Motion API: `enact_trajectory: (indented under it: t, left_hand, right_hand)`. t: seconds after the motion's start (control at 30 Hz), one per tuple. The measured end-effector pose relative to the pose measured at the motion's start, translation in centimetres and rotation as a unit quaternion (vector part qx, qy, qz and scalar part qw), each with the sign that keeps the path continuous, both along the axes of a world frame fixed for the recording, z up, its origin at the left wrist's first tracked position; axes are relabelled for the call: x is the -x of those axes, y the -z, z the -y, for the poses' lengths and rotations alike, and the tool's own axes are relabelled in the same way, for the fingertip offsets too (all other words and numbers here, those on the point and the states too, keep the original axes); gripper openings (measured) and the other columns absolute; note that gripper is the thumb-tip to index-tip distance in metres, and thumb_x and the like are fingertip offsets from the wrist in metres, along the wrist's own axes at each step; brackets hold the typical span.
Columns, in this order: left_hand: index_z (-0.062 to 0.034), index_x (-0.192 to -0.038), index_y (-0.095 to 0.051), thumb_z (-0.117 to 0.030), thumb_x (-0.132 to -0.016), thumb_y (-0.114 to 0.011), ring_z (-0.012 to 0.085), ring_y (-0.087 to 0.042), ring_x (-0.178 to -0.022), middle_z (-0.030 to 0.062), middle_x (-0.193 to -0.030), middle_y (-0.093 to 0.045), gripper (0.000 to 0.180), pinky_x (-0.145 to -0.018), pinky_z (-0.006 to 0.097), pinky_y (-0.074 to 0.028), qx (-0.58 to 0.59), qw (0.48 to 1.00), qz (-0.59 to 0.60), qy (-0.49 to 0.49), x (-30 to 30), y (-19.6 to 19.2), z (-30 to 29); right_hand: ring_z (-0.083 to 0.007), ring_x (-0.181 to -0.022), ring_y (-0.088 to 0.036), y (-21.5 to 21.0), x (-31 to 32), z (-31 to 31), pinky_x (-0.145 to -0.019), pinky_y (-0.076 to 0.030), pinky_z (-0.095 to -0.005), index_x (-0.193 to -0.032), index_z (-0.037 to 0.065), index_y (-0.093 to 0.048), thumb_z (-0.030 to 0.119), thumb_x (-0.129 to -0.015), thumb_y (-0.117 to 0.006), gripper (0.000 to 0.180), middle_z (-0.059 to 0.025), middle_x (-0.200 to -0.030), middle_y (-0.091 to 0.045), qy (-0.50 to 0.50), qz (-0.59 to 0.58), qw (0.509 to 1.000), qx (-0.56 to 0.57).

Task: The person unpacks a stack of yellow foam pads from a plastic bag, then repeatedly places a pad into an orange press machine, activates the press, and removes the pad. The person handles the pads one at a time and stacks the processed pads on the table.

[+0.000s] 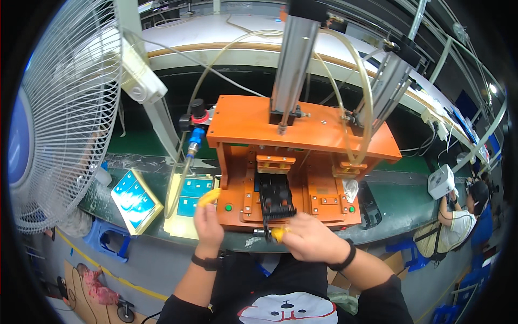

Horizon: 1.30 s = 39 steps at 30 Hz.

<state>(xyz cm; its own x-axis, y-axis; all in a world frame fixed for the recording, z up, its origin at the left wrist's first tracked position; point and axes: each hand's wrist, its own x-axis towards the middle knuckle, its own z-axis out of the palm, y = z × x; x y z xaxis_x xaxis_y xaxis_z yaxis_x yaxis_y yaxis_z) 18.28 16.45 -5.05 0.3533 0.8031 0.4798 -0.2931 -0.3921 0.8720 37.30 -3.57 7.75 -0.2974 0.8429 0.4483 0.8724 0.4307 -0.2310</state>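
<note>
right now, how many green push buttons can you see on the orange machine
2: one round green push button at the front left of the orange metal press, another round green push button at its front right. Others may be hidden.

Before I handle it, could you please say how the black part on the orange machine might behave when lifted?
The black part is probably stiff, since its long sides look straight. The narrow strip at its near end may be fragile, being slim.
</note>
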Motion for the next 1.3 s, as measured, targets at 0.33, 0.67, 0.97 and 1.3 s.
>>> enact_trajectory:
  t: [0.33,0.67,0.97,1.3]
  left_hand:
    - [-0.0086,-0.122,-0.074,-0.032,-0.078,-0.09,0.0471,-0.05,-0.139,0.0194,-0.134,-0.069,0.051,-0.116,0.06,-0.035,-0.194,0.853,-0.47,-0.115,6.7,8.8,-5.4]
    - [-0.0074,-0.114,-0.076,-0.028,-0.077,-0.09,0.0399,-0.061,-0.123,0.0182,-0.119,-0.073,0.045,-0.105,0.054,-0.043,-0.215,0.828,-0.494,-0.158,5.8,9.8,-5.5]
    - [-0.0059,-0.117,-0.076,-0.026,-0.079,-0.089,0.0496,-0.052,-0.139,0.0214,-0.121,-0.073,0.045,-0.118,0.064,-0.036,-0.118,0.87,-0.473,-0.071,7.2,8.2,-4.4]
    - [-0.006,-0.11,-0.079,-0.022,-0.081,-0.089,0.0427,-0.062,-0.126,0.0195,-0.121,-0.075,0.035,-0.109,0.051,-0.049,-0.087,0.885,-0.452,-0.072,8.3,7.2,-5.7]
  right_hand:
    - [-0.0434,-0.121,-0.058,2.8,0.1,-5.3,-0.1,-0.048,-0.0499,-0.112,0.003,-0.068,0.025,-0.087,-0.082,0.037,-0.0205,-0.115,-0.065,0.152,0.023,0.987,-0.051]
    - [-0.0378,-0.101,-0.061,1.6,-0.4,-5.9,-0.092,-0.049,-0.0475,-0.108,0.002,-0.067,0.037,-0.084,-0.083,0.045,-0.0161,-0.098,-0.065,0.189,0.038,0.977,0.085]
    - [-0.0346,-0.102,-0.067,3.5,7.9,-3.4,-0.091,-0.053,-0.045,-0.118,0.004,-0.074,0.018,-0.078,-0.084,0.044,-0.0187,-0.126,-0.069,0.053,-0.06,0.996,-0.046]
    - [-0.0423,-0.086,-0.073,10.9,10.6,-8.9,-0.07,-0.063,-0.0432,-0.149,-0.007,-0.046,0.032,-0.093,-0.077,0.075,-0.0357,-0.149,-0.045,0.202,-0.118,0.957,0.173]
